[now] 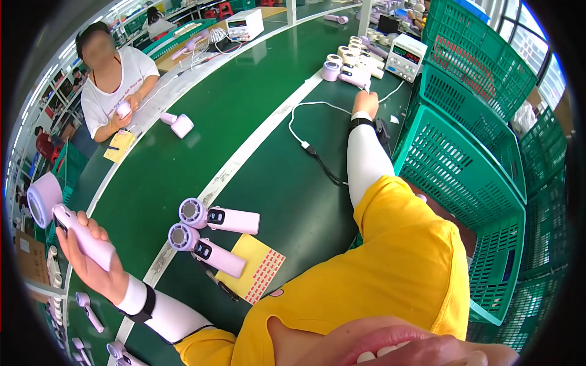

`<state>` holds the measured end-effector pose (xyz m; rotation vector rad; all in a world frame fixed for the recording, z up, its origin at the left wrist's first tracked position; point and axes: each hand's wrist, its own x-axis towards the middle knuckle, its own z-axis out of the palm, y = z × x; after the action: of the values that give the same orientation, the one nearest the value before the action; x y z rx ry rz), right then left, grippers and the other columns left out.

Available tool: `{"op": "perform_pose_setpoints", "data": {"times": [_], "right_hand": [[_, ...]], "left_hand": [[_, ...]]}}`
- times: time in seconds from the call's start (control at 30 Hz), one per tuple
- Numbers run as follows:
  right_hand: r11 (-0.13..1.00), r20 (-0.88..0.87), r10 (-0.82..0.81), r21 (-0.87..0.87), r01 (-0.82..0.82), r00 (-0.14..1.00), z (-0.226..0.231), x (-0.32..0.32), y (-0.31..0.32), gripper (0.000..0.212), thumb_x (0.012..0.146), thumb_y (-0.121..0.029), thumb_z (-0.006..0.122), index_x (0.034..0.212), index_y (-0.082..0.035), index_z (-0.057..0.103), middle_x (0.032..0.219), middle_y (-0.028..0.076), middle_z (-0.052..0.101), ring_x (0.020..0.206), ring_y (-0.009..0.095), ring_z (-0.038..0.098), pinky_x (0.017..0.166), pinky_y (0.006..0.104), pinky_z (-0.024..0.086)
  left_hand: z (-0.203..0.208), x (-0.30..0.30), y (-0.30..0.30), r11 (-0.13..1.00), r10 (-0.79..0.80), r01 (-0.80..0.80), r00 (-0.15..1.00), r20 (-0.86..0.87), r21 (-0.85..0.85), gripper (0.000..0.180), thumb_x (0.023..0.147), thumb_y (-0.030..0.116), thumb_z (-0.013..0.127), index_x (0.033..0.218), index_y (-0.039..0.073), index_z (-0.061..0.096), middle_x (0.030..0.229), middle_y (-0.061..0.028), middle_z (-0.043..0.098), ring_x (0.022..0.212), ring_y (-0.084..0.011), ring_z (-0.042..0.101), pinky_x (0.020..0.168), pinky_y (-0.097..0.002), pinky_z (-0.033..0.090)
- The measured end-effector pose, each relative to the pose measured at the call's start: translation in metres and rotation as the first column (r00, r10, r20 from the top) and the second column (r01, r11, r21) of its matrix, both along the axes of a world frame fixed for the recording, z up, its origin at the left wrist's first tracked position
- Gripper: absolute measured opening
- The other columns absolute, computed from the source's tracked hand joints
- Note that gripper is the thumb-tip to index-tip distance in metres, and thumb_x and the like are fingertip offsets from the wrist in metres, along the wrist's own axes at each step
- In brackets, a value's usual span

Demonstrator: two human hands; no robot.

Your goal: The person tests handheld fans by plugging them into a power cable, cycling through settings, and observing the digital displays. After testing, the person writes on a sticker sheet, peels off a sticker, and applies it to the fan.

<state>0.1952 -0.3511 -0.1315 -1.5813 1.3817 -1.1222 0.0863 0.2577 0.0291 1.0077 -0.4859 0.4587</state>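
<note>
My left hand (85,250) is raised at the far left, fingers wrapped round the handle of a lilac handheld fan (91,241). Its round head points away to the upper left. My right arm stretches far forward, and my right hand (365,105) is closed beside a cluster of cream and lilac fans (355,76). Something small and white shows at its fingertips, too small to name. A white cable (314,102) runs close by that hand. Two more lilac fans (235,219) lie side by side in front of me, displays up.
A yellow pad with red stickers (266,268) lies by a black pen (223,285). Green crates (464,177) stand at the right, near a power supply (405,58). Across the green table, a co-worker (119,85) holds a fan; another fan (178,124) lies nearby.
</note>
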Motion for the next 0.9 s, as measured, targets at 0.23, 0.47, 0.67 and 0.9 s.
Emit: {"op": "perform_pose_setpoints", "data": {"times": [0.23, 0.47, 0.67, 0.9], "right_hand": [[1.0, 0.141, 0.001, 0.01, -0.002, 0.99, -0.008, -0.002, -0.008, 0.031, 0.08, -0.022, 0.05, 0.097, -0.002, 0.066, 0.096, 0.021, 0.068, 0.09, 0.037, 0.064, 0.081, 0.0416, 0.048], [0.992, 0.267, -0.122, -0.01, 0.129, 0.956, -0.001, 0.005, -0.002, 0.032, 0.079, -0.021, 0.05, 0.101, -0.002, 0.064, 0.095, 0.021, 0.067, 0.087, 0.038, 0.063, 0.079, 0.0428, 0.048], [0.811, 0.282, 0.562, -0.374, -0.45, 0.778, 0.154, -0.008, 0.098, 0.031, 0.078, -0.021, 0.058, 0.1, 0.001, 0.063, 0.095, 0.016, 0.067, 0.084, 0.025, 0.064, 0.075, 0.0362, 0.048], [-0.044, 0.478, 0.757, -0.644, -0.764, -0.446, 0.195, -0.091, 0.29, 0.037, 0.095, -0.04, 0.053, 0.102, -0.004, 0.056, 0.081, -0.001, 0.051, 0.065, 0.006, 0.04, 0.058, 0.0224, 0.034]], "left_hand": [[0.02, -0.046, -0.038, 0.94, -0.316, 0.318, 0.948, 0.035, -0.119, 0.049, 0.091, 0.008, 0.039, 0.132, -0.013, 0.022, 0.11, -0.0208, 0.041, 0.075, -0.019, 0.043, 0.058, -0.029, 0.044], [0.023, -0.059, -0.045, 0.987, -0.151, 0.157, 0.983, 0.107, -0.045, 0.051, 0.088, 0.011, 0.038, 0.13, -0.013, 0.024, 0.108, -0.0226, 0.042, 0.074, -0.0204, 0.044, 0.058, -0.0296, 0.045], [0.022, -0.069, -0.064, 0.994, -0.088, 0.082, 0.993, 0.083, 0.076, 0.052, 0.088, 0.013, 0.041, 0.131, -0.011, 0.026, 0.106, -0.0227, 0.044, 0.073, -0.0214, 0.05, 0.056, -0.03, 0.048], [0.002, -0.067, -0.122, 0.894, -0.369, 0.375, 0.927, -0.072, 0.246, 0.052, 0.09, 0.016, 0.053, 0.13, -0.004, 0.027, 0.102, -0.0221, 0.05, 0.067, -0.0217, 0.059, 0.051, -0.029, 0.053]]}}
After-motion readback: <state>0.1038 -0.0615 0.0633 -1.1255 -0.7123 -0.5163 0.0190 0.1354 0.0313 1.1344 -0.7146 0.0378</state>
